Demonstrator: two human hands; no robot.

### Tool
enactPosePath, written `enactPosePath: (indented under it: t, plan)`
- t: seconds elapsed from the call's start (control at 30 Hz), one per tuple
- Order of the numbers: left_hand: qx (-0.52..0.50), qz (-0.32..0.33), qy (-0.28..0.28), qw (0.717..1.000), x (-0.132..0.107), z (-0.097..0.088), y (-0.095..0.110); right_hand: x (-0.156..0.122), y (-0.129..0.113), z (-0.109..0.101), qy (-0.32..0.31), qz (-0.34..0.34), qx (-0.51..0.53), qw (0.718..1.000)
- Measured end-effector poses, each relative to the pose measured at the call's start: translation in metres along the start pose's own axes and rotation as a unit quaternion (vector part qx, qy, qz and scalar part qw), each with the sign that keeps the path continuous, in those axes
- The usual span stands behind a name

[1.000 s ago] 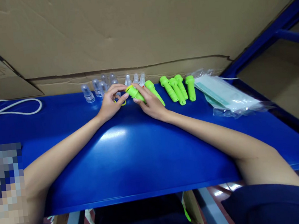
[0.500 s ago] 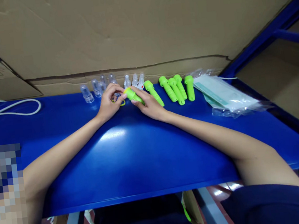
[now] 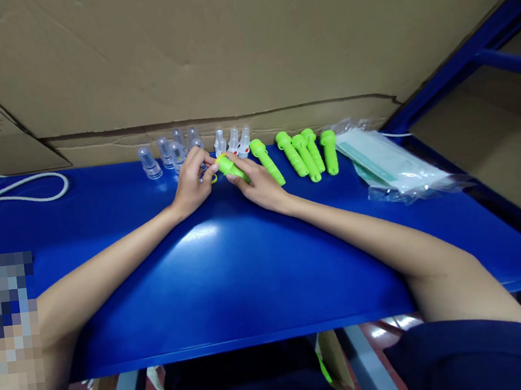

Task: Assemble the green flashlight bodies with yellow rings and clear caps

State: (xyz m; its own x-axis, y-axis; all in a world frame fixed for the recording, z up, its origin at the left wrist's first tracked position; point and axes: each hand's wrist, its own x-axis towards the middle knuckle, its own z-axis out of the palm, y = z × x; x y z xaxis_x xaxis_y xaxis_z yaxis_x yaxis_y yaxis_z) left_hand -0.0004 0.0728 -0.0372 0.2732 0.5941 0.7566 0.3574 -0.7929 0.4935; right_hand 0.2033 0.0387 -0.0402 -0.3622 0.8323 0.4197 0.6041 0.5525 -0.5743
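My right hand [image 3: 262,185] is wrapped round a bright green plastic flashlight body [image 3: 233,168], its wide end pointing left. At that end, the fingertips of my left hand [image 3: 191,182] pinch a thin yellow ring [image 3: 220,158]; whether it is seated all round cannot be made out. Another yellow ring [image 3: 215,178] shows partly from behind my left fingers. Just right of my right hand lies a similar green flashlight [image 3: 267,162]. Behind my hands stand white-and-clear tapered pieces [image 3: 244,142], some with a red dot.
Several clear plastic caps [image 3: 149,163] stand at the back left, some partly behind my left hand. More green flashlights [image 3: 291,154] lie to the right, beside clear plastic bags [image 3: 394,159]. A white cable [image 3: 51,195] loops at far left. Cardboard [image 3: 208,51] walls the blue table's [image 3: 251,283] back.
Both hands stay at the flashlight's wide end with only small finger shifts. My left fingers have closed in, covering more of the loose yellow ring. The view has shifted slightly.
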Motion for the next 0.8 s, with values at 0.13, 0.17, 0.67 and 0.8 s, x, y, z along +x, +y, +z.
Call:
enactPosePath:
  t: [0.13, 0.17, 0.67, 0.8]
  plan:
    - [0.022, 0.005, 0.013, 1.000, -0.003, 0.002, 0.000, 0.001, -0.002, 0.002, 0.005, 0.001, 0.001, 1.000]
    - [0.027, 0.005, 0.017, 0.999, -0.004, 0.002, 0.001, 0.001, -0.002, 0.003, 0.007, 0.001, 0.003, 1.000]
    - [0.083, 0.043, 0.051, 0.994, -0.003, 0.003, -0.002, 0.007, 0.003, 0.004, 0.021, -0.019, 0.044, 0.999]
    - [0.089, 0.028, 0.030, 0.995, -0.001, 0.001, -0.003, 0.007, 0.008, 0.005, 0.023, -0.011, 0.044, 0.999]
